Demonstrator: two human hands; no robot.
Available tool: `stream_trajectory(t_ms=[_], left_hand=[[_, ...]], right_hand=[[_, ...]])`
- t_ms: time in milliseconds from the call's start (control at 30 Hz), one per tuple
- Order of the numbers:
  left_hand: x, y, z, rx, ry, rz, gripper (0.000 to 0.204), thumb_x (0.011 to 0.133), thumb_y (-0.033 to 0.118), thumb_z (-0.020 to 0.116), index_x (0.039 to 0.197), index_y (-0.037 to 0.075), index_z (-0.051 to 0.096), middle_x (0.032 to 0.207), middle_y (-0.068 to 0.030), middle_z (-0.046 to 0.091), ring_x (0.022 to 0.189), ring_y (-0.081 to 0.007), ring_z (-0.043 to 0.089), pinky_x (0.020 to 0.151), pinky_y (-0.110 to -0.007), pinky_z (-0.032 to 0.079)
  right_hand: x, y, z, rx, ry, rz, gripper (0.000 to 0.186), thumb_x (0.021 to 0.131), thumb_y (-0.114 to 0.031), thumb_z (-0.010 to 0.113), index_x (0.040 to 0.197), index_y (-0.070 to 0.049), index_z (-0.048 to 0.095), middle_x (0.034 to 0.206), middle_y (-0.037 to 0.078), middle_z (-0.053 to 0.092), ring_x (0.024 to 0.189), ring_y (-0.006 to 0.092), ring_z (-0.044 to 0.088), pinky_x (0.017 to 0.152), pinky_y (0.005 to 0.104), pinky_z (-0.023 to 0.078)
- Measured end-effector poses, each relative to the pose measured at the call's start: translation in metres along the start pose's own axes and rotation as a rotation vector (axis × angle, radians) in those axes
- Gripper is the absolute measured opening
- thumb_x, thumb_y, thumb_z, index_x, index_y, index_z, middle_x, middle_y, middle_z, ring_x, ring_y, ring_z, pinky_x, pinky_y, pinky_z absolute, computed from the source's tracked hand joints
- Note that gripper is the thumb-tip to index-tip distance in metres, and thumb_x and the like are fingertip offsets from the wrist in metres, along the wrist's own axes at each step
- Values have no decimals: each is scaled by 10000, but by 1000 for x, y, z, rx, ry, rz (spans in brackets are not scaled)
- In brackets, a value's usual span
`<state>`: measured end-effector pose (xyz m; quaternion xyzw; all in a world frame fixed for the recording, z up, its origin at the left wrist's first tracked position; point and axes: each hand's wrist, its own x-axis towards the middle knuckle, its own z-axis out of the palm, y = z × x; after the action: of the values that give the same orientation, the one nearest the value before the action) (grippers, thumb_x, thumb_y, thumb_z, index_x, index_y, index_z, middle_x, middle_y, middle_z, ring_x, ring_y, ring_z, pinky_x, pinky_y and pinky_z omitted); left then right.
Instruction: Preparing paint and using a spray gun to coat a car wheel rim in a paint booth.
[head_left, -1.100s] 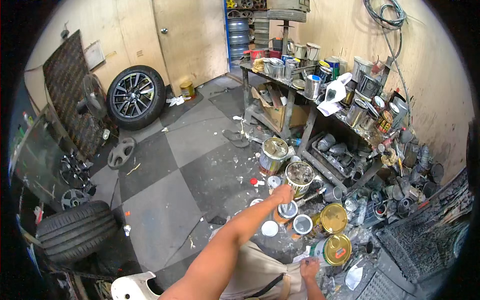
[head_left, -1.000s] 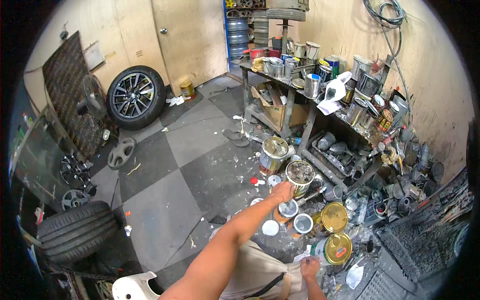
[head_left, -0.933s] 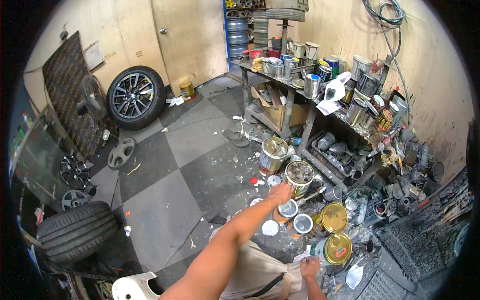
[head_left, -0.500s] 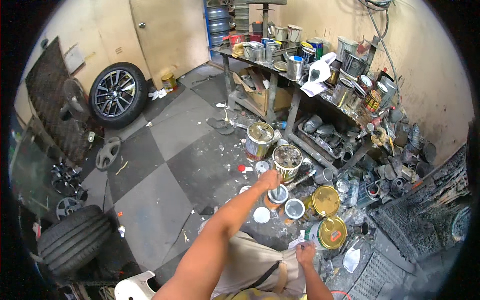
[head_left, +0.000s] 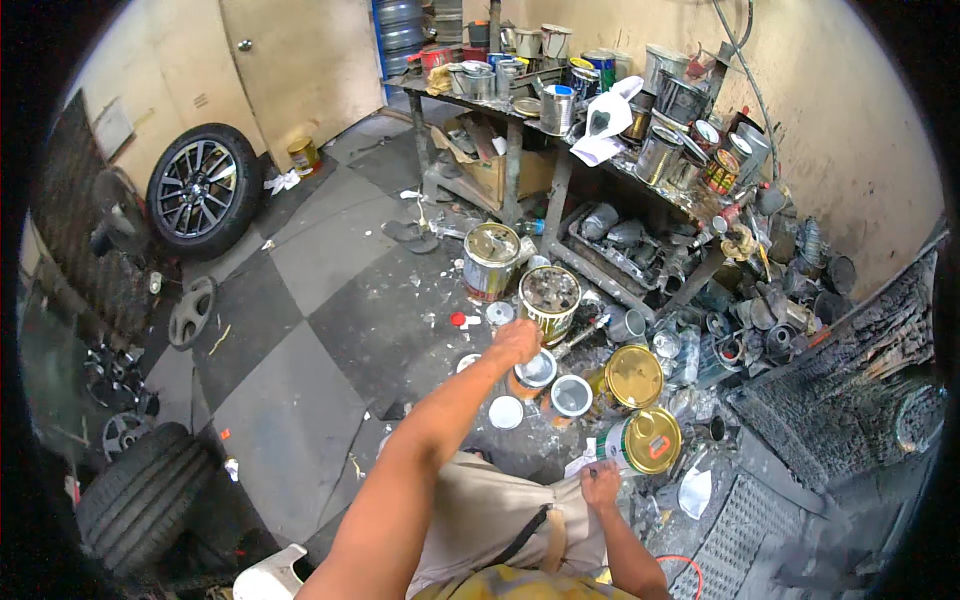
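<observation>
Watching remotely, I've got the grey-filled can (head_left: 534,378) and a second open can (head_left: 571,402) bunched near the left hand (head_left: 518,342), likely for easy reach; its fingers curl, but I can't tell whether they're clamped on anything. The grey-filled can sits just right of that hand, bodyward. And the right hand (head_left: 600,484), curled, grip unclear, lies by the trousers (head_left: 490,510), perhaps for balance.

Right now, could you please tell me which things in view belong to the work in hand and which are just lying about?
Seemingly in the work:
left hand, at the open grey-filled can
right hand, near the green-sided can

Apparently lying about:
spoked wheel
loose tyre
small red disc
</observation>
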<state>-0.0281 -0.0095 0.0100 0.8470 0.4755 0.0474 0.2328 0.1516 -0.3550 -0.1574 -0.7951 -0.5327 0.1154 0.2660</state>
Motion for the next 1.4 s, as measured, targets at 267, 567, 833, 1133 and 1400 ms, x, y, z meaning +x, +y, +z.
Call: stream_trajectory(t_ms=[267,567,833,1133,1400], left_hand=[[-3,7,-7,67,14,62,312,985,313,502,1051,100,720,1024,-216,706,992,-410,666,888,-521,510],[-4,13,2,66,-33,164,309,979,290,521,1014,63,728,1007,-219,711,985,-409,672,853,-513,526],[-6,13,9,-58,-12,55,373,970,323,528,1040,8,714,1079,-234,698,1039,-410,660,903,-492,525],[-2,11,11,-12,-67,17,340,976,311,526,1075,41,707,1069,-238,694,1035,-427,651,915,-518,508],[-1,4,14,1,-1,8,285,973,305,529,1089,121,713,1079,-228,693,1040,-421,652,909,-508,514]], right_hand=[[1,-11,-3,-67,-49,111,254,796,-284,663,893,-64,743,1058,198,619,1068,389,534,925,516,439],[-3,-10,-4,-73,-57,121,265,791,-324,665,890,-95,754,1073,176,617,1100,389,538,949,517,435],[-7,-1,7,-83,-11,103,240,799,-323,658,880,-121,759,1041,171,644,1082,398,563,936,530,446],[-5,7,11,-78,-33,112,301,799,-350,664,923,-84,734,1109,208,588,1123,422,520,946,572,411],[-6,-1,0,-11,-20,69,271,799,-322,660,902,-79,722,1046,194,579,1083,410,527,922,559,414]])
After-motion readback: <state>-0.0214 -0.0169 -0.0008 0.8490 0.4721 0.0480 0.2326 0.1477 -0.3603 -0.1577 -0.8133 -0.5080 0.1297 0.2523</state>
